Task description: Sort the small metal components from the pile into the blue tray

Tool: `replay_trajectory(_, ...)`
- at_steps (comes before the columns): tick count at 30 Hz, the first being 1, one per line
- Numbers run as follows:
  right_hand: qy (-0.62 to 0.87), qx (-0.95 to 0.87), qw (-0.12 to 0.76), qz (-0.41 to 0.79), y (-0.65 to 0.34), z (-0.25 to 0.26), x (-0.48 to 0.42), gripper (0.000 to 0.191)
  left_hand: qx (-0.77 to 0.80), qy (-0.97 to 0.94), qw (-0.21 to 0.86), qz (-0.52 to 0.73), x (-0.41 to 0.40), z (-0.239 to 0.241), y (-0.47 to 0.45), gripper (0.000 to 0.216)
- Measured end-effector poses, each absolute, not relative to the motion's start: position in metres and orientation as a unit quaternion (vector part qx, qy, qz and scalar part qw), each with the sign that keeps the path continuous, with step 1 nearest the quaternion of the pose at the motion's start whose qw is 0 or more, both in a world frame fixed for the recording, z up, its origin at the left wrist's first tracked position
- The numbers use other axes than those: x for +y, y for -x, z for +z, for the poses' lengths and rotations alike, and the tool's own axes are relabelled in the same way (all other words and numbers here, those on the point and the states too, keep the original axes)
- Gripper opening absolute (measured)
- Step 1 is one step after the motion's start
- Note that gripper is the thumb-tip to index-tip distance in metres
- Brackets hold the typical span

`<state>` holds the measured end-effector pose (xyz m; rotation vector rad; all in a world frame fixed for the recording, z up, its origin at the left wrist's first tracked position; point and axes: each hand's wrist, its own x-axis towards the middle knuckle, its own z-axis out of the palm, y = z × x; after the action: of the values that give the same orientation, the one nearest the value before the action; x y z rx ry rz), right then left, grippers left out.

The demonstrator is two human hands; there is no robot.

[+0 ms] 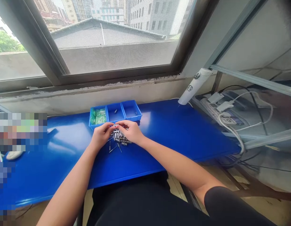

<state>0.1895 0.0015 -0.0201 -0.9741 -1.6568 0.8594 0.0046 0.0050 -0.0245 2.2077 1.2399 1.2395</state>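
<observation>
My left hand (102,134) and my right hand (131,131) meet above a pile of small metal parts (120,138). Between their fingertips is a small grey metal piece (115,126), pinched from both sides; its exact kind is too small to make out. The pile mixes short silvery cylinders with thin pins, and a few pins (112,149) lie loose at its near side. Just behind the hands stands a blue three-compartment bin (139,116). A green plastic bag (97,116) with thin pieces fills its left compartment. One small dark cylinder (115,111) lies in the middle compartment, and a tiny piece in the right.
The blue tabletop (169,138) runs below a window. A white bottle (194,86) stands at the back right, beside a metal frame (258,80). Power strip, chargers and cables (225,106) lie beyond the right edge. A white mouse-like object (14,155) sits far left, near a blurred patch.
</observation>
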Motion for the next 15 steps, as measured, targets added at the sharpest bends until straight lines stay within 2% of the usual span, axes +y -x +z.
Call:
replay_trajectory(6, 0.407, -0.686, 0.489, 0.354, -0.1884, -0.0192, 0.0009, 0.023, 0.436, -0.778, 0.172, 0.417, 0.0037, -0.0236, -0.0053, 0.029)
replay_trajectory(12, 0.415, -0.641, 0.487, 0.424, -0.1880, -0.0195, 0.0010, 0.023, 0.436, -0.762, 0.194, 0.438, 0.0021, -0.0245, -0.0064, 0.027)
replay_trajectory(15, 0.421, -0.642, 0.483, 0.422, -0.1882, -0.0205, 0.0013, 0.022, 0.432, -0.766, 0.189, 0.437, 0.0024, -0.0243, -0.0061, 0.023)
